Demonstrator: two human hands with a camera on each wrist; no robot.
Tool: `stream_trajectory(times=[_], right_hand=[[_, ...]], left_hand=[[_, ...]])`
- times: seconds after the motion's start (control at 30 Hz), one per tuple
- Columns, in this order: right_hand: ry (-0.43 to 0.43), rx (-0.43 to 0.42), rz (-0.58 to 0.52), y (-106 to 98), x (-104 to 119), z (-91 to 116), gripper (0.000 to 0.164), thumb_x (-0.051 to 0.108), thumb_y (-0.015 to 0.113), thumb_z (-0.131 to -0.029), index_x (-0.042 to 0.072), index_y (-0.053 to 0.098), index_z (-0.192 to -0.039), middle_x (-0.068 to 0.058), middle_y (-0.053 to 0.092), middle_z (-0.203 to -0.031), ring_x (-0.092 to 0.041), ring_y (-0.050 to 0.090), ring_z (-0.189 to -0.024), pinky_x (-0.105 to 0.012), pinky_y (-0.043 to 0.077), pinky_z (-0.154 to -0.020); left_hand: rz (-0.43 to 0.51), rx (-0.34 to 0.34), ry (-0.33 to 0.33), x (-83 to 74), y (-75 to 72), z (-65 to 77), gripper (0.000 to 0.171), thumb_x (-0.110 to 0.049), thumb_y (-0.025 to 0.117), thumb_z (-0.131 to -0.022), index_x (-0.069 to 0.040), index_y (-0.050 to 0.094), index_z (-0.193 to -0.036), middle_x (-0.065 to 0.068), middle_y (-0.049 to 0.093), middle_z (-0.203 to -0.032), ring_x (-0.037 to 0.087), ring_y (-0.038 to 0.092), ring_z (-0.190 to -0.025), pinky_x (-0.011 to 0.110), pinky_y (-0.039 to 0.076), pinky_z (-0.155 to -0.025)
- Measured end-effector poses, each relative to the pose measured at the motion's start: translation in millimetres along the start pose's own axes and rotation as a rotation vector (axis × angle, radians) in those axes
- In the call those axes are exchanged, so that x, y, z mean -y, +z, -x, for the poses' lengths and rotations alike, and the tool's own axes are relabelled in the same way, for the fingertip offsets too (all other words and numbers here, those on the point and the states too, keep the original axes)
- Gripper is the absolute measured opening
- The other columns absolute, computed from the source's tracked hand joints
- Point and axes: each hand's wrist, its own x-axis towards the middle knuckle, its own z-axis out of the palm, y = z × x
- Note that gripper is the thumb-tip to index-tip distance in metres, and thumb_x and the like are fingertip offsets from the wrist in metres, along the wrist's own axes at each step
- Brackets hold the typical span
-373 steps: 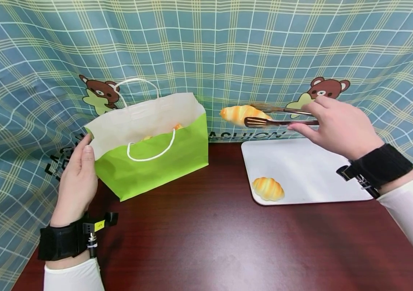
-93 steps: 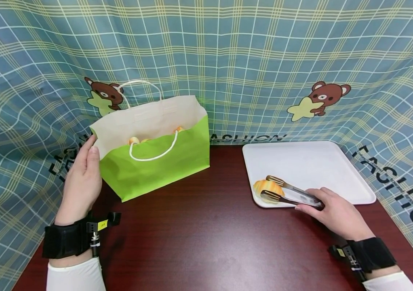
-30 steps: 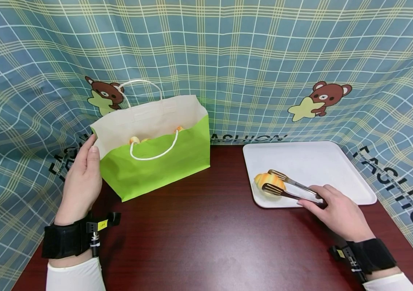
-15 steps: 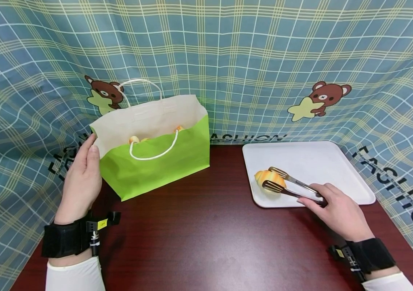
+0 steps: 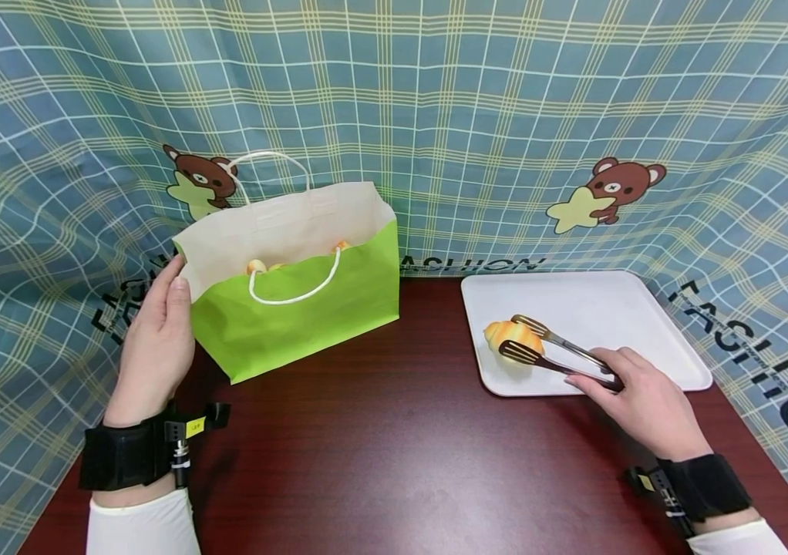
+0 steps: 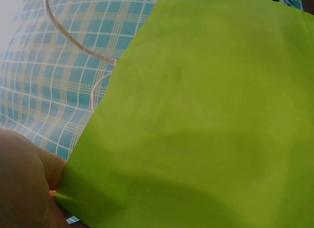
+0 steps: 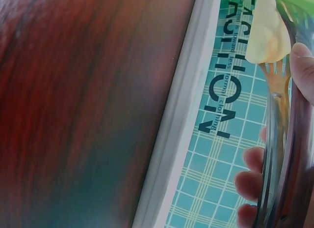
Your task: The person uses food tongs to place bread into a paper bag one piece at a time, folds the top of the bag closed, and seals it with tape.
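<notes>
My left hand (image 5: 154, 351) holds the left edge of a green paper bag (image 5: 304, 324), thumb in front and fingers behind. The bag stands upright with its mouth open; the tops of several bread rolls (image 5: 256, 267) show above its front rim. My right hand (image 5: 647, 401) grips a pair of metal tongs (image 5: 574, 352) by the handles. Between the slotted tong heads is a croissant-shaped bread roll (image 5: 501, 337), at the front left corner of a white tray (image 5: 616, 308). In the right wrist view the tongs clasp the roll (image 7: 267, 31); whether it touches the tray I cannot tell.
A dark red wooden table (image 5: 380, 447) lies under everything. Behind and at both sides hangs a blue plaid curtain (image 5: 449, 116). The bag's white cord handles (image 5: 293, 299) stand at its front and back.
Twelve seconds ago the tongs held another roll in the air; now one more roll end shows in the bag. The tongs came down around the tray's roll, which has since shifted slightly backward.
</notes>
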Motion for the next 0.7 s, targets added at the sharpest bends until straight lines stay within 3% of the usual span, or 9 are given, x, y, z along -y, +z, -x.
stream_trajectory(times=[0.4,0.7], right_hand=[[0.019,-0.006,-0.013,-10,5,-6,0.052,0.060,0.069,-0.075,0.027,0.063,-0.114,0.008,0.053,-0.080,-0.013,0.045,-0.067,-0.032,0.034,-0.052],[-0.027,-0.031,-0.006,-17,11,-22,0.052,0.057,0.071,-0.075,0.025,0.063,-0.115,0.008,0.051,-0.079,-0.012,0.044,-0.066,-0.032,0.035,-0.052]], left_hand=[[-0.005,-0.007,0.009,1.2,-1.1,-0.4,0.054,-0.056,0.019,-0.097,-0.045,0.012,-0.149,-0.005,0.012,-0.157,0.033,0.012,-0.143,0.064,0.014,-0.106],[-0.002,-0.005,0.009,-0.7,-1.0,1.0,0.054,-0.056,0.020,-0.097,-0.045,0.012,-0.149,-0.005,0.012,-0.157,0.034,0.013,-0.142,0.064,0.015,-0.106]])
